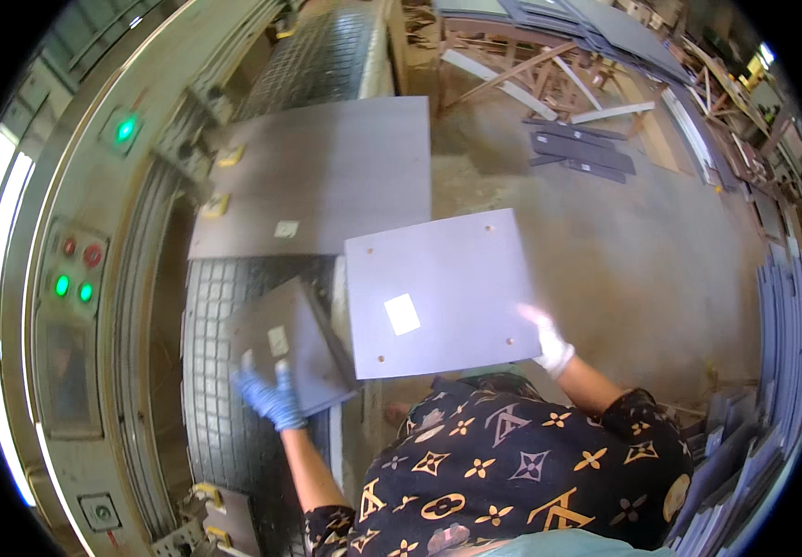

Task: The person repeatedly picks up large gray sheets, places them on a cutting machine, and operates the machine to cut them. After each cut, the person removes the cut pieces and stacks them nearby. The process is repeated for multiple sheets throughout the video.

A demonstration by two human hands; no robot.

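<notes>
Between left fingers [284, 377] and right fingers [540, 322]: pale grey panel [447, 278], face up, white label [402, 315] on it, one small hole near each corner. Right fingers, white glove, hold it at its right edge, close to the near corner; fingertips blurred. Left fingers, blue glove, are spread wide on a darker grey panel [312, 348], which lies askew on a gridded bed [210, 325]; their undersides are hidden. Contact between the two panels: cannot tell. Farther ahead of the left fingers: large grey panel [354, 176] across the same bed, yellow blocks [216, 205] along its left side. Left of the left fingers: machine housing [94, 204] with lit green buttons [86, 292]. Well ahead of the right fingers: dark strips [582, 153], loosely piled on the floor [642, 269]
</notes>
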